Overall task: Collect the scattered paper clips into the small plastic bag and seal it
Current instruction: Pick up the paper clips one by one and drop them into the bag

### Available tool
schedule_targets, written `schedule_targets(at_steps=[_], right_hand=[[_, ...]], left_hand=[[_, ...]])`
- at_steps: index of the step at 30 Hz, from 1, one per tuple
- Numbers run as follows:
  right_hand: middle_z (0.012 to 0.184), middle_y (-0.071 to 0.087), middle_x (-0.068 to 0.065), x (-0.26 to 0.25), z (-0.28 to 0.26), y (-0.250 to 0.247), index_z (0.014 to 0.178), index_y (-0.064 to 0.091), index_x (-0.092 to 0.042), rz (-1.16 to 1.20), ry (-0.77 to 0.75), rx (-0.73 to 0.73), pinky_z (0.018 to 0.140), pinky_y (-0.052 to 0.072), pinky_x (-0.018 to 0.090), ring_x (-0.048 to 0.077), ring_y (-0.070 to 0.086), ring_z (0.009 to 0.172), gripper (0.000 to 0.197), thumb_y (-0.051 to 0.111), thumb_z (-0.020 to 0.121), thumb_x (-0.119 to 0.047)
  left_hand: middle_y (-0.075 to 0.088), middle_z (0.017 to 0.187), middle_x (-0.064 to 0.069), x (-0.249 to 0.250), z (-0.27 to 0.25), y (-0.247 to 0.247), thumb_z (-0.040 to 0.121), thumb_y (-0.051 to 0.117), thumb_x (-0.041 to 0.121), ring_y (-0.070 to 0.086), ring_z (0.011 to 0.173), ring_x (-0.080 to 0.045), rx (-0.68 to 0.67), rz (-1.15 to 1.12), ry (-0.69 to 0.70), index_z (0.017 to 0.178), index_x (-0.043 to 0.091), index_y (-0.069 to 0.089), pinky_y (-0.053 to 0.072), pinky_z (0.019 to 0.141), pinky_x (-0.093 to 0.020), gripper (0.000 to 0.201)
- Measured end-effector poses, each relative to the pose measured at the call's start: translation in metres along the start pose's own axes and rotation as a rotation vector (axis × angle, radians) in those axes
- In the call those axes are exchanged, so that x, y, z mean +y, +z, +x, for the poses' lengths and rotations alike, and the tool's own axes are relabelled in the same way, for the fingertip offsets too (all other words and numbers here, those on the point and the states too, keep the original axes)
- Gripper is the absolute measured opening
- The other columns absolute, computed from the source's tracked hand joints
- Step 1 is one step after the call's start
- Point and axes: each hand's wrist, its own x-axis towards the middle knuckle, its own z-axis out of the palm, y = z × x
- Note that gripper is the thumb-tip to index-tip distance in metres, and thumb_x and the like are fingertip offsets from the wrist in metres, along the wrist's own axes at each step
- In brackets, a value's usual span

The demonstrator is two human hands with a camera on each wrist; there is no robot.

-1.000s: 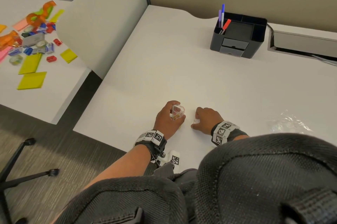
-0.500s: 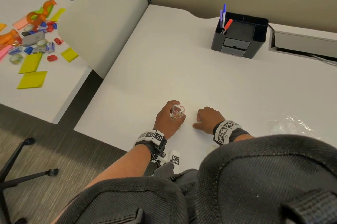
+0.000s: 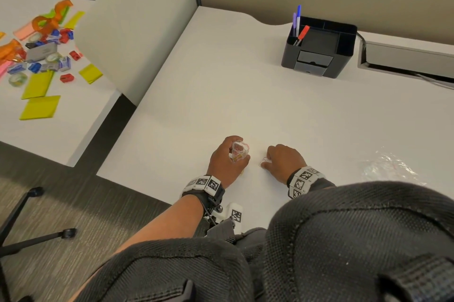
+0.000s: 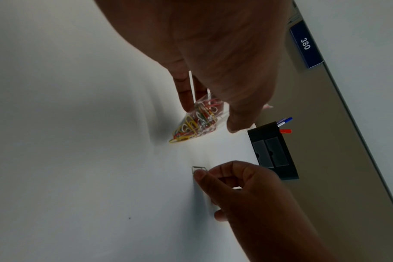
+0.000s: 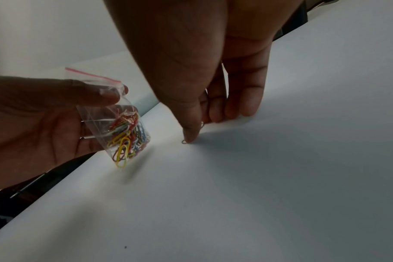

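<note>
A small clear zip bag (image 3: 239,151) with a red seal strip holds several coloured paper clips (image 5: 123,138). My left hand (image 3: 222,159) grips the bag upright near the desk's front edge, its bottom corner just above the white desk (image 3: 245,92). Just to its right, my right hand (image 3: 280,157) is curled with the fingertips down on the desk. Its thumb (image 5: 188,134) and forefinger pinch a silver paper clip (image 4: 199,168) that lies flat on the surface. One end of the clip (image 5: 183,141) peeks out under the thumb tip.
A black desk organiser (image 3: 319,48) with pens stands at the back right, beside a cable slot (image 3: 405,60). Crumpled clear plastic (image 3: 390,166) lies at the right near the edge. A divider panel (image 3: 137,31) separates a neighbouring desk with coloured stationery (image 3: 41,55).
Both hands stay almost where they were. The right hand's fingers have shifted a little over the silver clip. The left hand keeps the bag.
</note>
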Motion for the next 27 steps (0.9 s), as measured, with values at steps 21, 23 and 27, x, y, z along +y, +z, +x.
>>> schedule_targets(at_steps=[21,23,27], right_hand=[[0.113,0.062,0.005,-0.005,0.022,-0.013,0.114,0.057,-0.013,0.101,0.060,-0.105,0.080,0.044,0.031,0.025,0.059,0.104,0.043,0.068,0.084,-0.042],[0.110,0.063,0.003,-0.005,0.025,-0.016,0.108,0.058,-0.015,0.120,0.065,-0.124,0.079,0.045,0.030,0.024,0.060,0.103,0.039,0.069,0.082,-0.042],[0.092,0.066,-0.002,0.002,0.025,-0.020,0.082,0.057,-0.019,0.278,0.087,-0.092,0.071,0.043,0.028,0.021,0.061,0.091,0.022,0.072,0.082,-0.035]], left_hand=[[0.065,0.104,0.006,0.003,0.010,-0.009,0.080,0.073,0.023,0.061,0.087,-0.004,0.007,-0.011,-0.006,0.118,0.032,0.053,0.053,0.076,-0.023,0.044],[0.065,0.105,0.005,0.003,0.011,-0.009,0.080,0.073,0.023,0.061,0.088,-0.007,0.003,-0.010,-0.006,0.117,0.032,0.053,0.054,0.077,-0.024,0.044],[0.065,0.104,0.005,0.004,0.015,-0.007,0.080,0.073,0.022,0.062,0.085,-0.006,-0.003,0.005,0.007,0.119,0.031,0.053,0.045,0.067,-0.006,0.045]])
